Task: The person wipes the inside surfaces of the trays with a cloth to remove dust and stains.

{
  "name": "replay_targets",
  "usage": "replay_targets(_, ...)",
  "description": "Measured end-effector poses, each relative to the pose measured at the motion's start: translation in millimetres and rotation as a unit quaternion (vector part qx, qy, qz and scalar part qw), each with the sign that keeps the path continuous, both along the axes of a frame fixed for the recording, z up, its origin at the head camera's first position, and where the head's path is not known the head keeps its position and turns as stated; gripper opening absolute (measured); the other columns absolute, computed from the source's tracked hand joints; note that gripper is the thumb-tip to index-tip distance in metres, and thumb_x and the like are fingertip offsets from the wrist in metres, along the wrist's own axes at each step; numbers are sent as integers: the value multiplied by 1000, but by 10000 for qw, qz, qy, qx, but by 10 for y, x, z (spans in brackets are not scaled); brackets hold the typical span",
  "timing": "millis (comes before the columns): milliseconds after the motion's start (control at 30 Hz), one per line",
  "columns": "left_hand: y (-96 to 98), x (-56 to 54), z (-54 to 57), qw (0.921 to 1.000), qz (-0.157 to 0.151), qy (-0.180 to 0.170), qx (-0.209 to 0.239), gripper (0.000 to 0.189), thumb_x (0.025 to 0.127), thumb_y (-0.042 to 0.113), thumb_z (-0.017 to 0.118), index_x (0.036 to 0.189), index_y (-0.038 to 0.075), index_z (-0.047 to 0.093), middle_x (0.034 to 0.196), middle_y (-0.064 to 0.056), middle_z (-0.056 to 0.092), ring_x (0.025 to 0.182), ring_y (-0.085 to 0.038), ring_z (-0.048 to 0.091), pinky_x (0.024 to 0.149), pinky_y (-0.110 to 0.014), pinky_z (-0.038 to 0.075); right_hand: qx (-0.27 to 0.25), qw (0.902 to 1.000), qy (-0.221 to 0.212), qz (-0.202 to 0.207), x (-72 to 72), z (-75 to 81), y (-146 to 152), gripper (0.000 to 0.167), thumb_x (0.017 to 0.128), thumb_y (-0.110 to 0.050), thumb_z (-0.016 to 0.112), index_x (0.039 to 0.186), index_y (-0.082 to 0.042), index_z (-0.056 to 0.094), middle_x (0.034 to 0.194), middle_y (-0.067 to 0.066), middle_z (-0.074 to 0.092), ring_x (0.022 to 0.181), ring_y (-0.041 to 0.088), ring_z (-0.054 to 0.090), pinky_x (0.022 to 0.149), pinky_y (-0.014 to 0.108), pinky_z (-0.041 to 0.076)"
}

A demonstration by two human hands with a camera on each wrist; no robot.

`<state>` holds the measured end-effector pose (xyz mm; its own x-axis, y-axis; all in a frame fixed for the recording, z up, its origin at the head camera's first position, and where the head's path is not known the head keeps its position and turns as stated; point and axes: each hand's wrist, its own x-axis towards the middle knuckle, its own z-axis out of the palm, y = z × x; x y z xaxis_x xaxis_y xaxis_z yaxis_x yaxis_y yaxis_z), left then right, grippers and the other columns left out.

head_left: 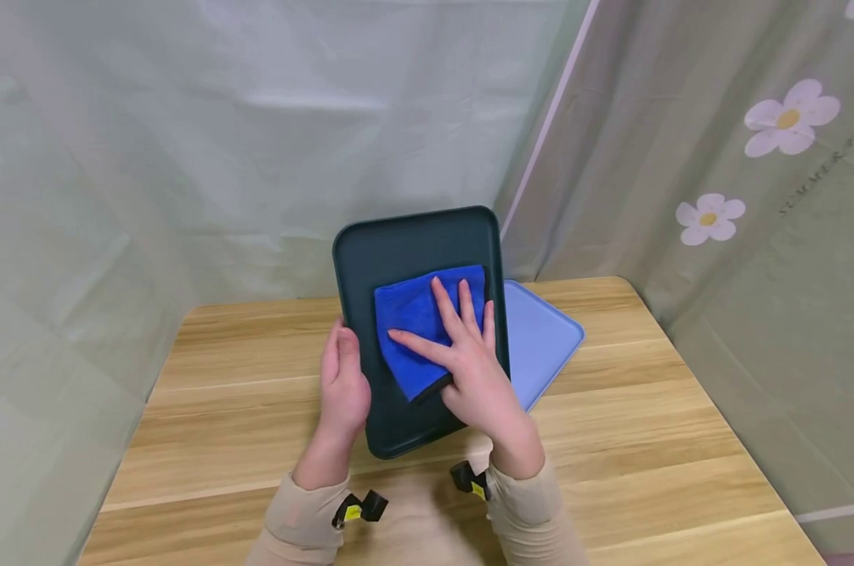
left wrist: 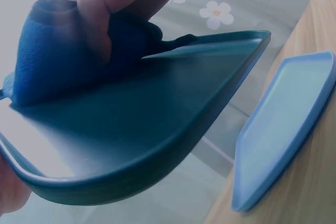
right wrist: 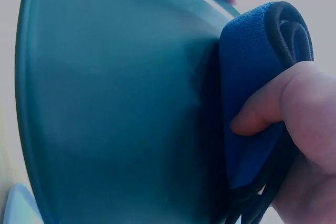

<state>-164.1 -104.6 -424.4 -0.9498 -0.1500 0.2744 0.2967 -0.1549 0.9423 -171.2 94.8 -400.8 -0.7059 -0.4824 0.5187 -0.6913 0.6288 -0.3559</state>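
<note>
My left hand (head_left: 344,393) grips a dark green tray (head_left: 416,244) by its left edge, thumb along the rim. The tray is held up over the table, tilted with its inner face towards me. Spread, fairly straight fingers of my right hand (head_left: 473,365) press a folded blue cloth (head_left: 406,314) with dark edging against that inner face. In the right wrist view, the thumb lies against the side of the thick folded cloth (right wrist: 249,72). The left wrist view shows the cloth (left wrist: 52,56) standing on the tray surface (left wrist: 136,114) under the fingers.
A light blue tray (head_left: 540,338) lies on the wooden table (head_left: 243,385) to the right, partly behind the green tray. Pale curtains (head_left: 271,141) hang at the back and sides, the right one printed with white flowers (head_left: 791,118).
</note>
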Motion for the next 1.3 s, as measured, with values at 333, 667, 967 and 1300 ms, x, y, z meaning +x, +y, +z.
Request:
replay_targets(333,-25,-23,-13,9990,-206,370,153,73,115,52,33,164,-2,33,161,-16,46,145,-24,44,120,-28,36,-151,9998,49,-136,-51,3,93,112,62,29,57,149,-40,64,180,4,0,162,39,-13,120,75,-11)
replay_targets(667,-29,-30,9,9997,15,223,74,70,116,46,34,164,-6,30,164,-22,41,150,-31,38,127,-43,27,-335,9992,-19,-203,-84,-3,145,108,64,28,54,148,-38,66,180,4,2,163,38,-12,121,72,-13)
replay_targets(967,-25,-28,5,9996,-102,247,108,73,115,48,36,165,-5,30,164,-21,41,149,-31,39,126,-40,30,-362,9991,-59,-234,-74,-8,158,110,62,29,53,148,-39,66,180,3,1,163,38,-13,121,73,-12)
replay_targets(1300,-20,-47,-6,9987,-140,407,278,74,114,51,37,162,-5,34,160,-21,45,145,-26,43,122,-32,33,-272,9994,-16,-207,-46,7,114,110,64,29,54,150,-39,64,180,4,1,163,39,-12,121,73,-11)
